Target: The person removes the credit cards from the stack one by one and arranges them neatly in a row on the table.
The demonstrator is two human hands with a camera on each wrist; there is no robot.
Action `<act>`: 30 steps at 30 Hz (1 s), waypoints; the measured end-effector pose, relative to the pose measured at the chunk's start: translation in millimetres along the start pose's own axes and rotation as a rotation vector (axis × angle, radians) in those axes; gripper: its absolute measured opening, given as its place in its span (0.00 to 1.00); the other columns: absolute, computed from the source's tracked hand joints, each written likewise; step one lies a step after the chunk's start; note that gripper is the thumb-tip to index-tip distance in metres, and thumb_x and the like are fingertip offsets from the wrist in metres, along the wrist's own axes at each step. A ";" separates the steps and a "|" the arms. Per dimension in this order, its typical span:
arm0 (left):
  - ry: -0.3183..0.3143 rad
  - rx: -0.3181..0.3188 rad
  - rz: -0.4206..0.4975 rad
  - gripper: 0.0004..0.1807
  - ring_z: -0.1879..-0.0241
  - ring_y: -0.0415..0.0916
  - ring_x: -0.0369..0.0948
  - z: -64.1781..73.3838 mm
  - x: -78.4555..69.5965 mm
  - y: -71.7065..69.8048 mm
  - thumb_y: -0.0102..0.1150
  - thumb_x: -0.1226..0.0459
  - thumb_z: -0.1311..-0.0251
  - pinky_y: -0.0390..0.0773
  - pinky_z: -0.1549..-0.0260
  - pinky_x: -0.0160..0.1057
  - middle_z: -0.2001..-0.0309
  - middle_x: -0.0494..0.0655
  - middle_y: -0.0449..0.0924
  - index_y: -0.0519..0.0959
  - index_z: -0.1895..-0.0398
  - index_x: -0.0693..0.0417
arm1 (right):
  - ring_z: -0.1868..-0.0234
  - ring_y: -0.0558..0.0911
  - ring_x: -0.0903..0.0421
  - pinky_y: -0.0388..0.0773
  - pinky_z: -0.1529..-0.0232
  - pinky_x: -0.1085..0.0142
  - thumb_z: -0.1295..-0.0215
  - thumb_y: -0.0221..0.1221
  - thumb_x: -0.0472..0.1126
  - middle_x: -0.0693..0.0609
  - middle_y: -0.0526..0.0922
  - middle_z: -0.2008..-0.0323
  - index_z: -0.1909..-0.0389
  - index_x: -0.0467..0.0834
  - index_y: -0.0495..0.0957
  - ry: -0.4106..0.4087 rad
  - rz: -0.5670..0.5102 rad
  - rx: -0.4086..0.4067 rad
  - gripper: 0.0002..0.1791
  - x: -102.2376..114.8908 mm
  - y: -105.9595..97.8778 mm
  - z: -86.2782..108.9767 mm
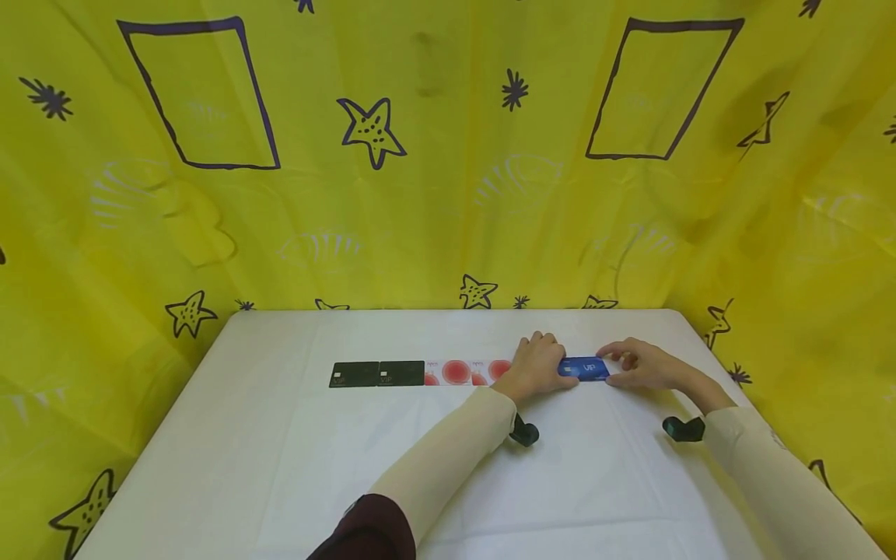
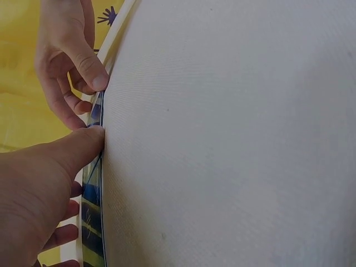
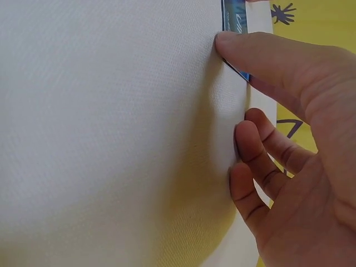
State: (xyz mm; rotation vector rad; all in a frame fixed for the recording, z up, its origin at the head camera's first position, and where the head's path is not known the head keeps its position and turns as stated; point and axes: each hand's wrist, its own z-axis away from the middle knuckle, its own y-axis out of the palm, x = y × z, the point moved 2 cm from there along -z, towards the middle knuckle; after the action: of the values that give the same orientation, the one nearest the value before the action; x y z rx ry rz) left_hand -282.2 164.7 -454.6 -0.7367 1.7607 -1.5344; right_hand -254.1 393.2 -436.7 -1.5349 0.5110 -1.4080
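Observation:
A blue card [image 1: 588,369] printed "VIP" lies flat on the white table at the right end of a row of cards. My right hand [image 1: 640,364] holds its right end, thumb at the near edge and index finger at the far edge; the other fingers curl loosely beside it in the right wrist view. My left hand [image 1: 537,364] spans the row from above, its thumb and index finger at the near and far edges of the blue card's left end. In the left wrist view, part of the row [image 2: 92,222] under this hand shows blue and dark stripes.
Two black cards [image 1: 355,374] form the row's left end, followed by white cards with red circles [image 1: 448,372], partly covered by my left hand. The white table [image 1: 280,451] extends toward me. Behind it hangs a yellow curtain [image 1: 434,194] with drawn stars.

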 end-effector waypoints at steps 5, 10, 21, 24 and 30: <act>-0.002 0.002 -0.003 0.28 0.52 0.67 0.39 0.7 -0.6 -0.7 0.62 0.35 0.39 0.70 0.50 0.40 0.52 0.39 0.78 0.85 0.48 0.43 | 0.55 0.76 0.48 0.76 0.55 0.57 0.37 0.71 0.46 0.40 0.77 0.48 0.39 0.44 0.79 -0.004 0.004 0.001 0.26 -0.5 0.3 -0.4; -0.005 0.003 -0.002 0.28 0.53 0.67 0.39 0.4 0.0 -0.1 0.63 0.35 0.40 0.70 0.51 0.39 0.53 0.38 0.78 0.85 0.49 0.44 | 0.55 0.76 0.48 0.76 0.55 0.56 0.37 0.71 0.45 0.41 0.77 0.49 0.39 0.44 0.79 -0.010 -0.006 0.003 0.26 0.2 1.4 -1.2; 0.055 0.021 0.134 0.32 0.48 0.69 0.38 -3.0 15.4 1.5 0.60 0.37 0.36 0.72 0.45 0.39 0.46 0.39 0.80 0.81 0.37 0.45 | 0.58 0.76 0.50 0.75 0.58 0.58 0.38 0.72 0.48 0.41 0.78 0.50 0.38 0.42 0.78 -0.025 -0.002 0.017 0.29 1.0 -0.7 -7.5; 0.066 0.038 0.151 0.34 0.47 0.71 0.38 -3.2 20.3 -2.1 0.59 0.35 0.36 0.73 0.44 0.39 0.44 0.40 0.80 0.79 0.34 0.44 | 0.58 0.76 0.51 0.75 0.58 0.59 0.38 0.72 0.50 0.41 0.78 0.50 0.37 0.42 0.76 -0.018 -0.007 0.026 0.32 0.3 -1.0 -9.0; 0.080 0.044 0.106 0.36 0.42 0.72 0.40 -3.4 25.8 -12.0 0.57 0.34 0.35 0.73 0.40 0.42 0.39 0.41 0.79 0.78 0.33 0.44 | 0.61 0.77 0.53 0.76 0.60 0.59 0.39 0.73 0.51 0.43 0.80 0.53 0.35 0.40 0.75 -0.029 0.000 0.021 0.34 5.5 -3.5 -7.3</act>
State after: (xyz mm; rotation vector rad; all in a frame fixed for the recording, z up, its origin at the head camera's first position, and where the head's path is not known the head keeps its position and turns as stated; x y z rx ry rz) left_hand -300.9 144.9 -445.7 -0.5584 1.7884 -1.5446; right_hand -260.5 387.7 -431.8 -1.5363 0.4771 -1.3852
